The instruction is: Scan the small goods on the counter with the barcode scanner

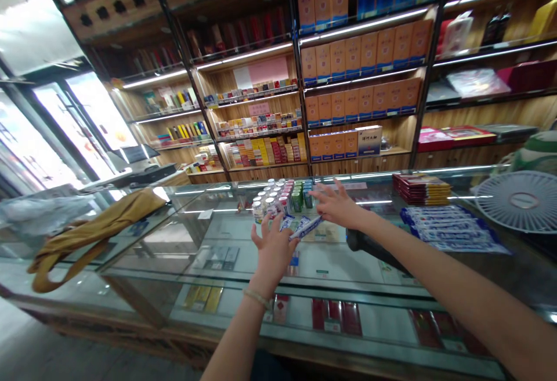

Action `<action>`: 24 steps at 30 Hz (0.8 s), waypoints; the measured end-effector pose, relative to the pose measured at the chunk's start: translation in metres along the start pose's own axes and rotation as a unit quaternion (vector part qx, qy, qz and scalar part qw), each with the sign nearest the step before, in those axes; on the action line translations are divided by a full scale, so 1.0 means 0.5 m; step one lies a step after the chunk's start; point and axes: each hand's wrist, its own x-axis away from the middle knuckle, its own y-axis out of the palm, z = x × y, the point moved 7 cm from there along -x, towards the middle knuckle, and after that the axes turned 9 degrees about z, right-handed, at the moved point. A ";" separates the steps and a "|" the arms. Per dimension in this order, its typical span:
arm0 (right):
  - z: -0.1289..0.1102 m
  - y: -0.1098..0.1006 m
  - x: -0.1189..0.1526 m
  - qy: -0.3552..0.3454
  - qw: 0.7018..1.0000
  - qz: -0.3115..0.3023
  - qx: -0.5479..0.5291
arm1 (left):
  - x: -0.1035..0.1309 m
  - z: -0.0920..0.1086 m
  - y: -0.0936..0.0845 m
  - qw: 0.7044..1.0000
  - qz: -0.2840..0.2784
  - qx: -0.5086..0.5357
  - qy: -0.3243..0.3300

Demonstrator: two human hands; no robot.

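Over the glass counter [243,230], my left hand [275,246] has its fingers spread beside two slim blue-and-white packets [306,227]. My right hand [337,204] comes in from the right, fingers apart, its lower fingers near the upper end of the packets. Whether either hand grips them is hard to tell. Just behind stand rows of small containers: white-capped ones [261,204], red ones, green ones [297,195] and blue ones [307,193]. A band circles my left wrist.
On the counter's right lie more blue-and-white packets [450,229], a stack of red-and-gold packs [421,188] and a white round fan [522,200]. A mustard cloth bag [100,224] lies at left. A black object [374,247] sits under my right forearm. Stocked shelves [361,117] rise behind.
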 end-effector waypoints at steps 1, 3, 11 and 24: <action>0.013 -0.007 0.003 0.014 1.000 -0.001 -0.002 | -0.009 0.002 -0.003 1.000 0.004 0.003 0.001; 0.041 -0.018 0.012 0.044 0.999 -0.004 -0.007 | -0.029 0.009 -0.007 1.000 0.007 0.013 0.003; 0.143 -0.056 0.077 0.131 0.991 -0.016 0.007 | -0.107 0.077 0.015 0.996 -0.011 0.089 0.029; 0.243 -0.115 0.166 0.189 0.973 0.067 0.112 | -0.215 0.209 0.061 0.988 0.050 0.131 0.065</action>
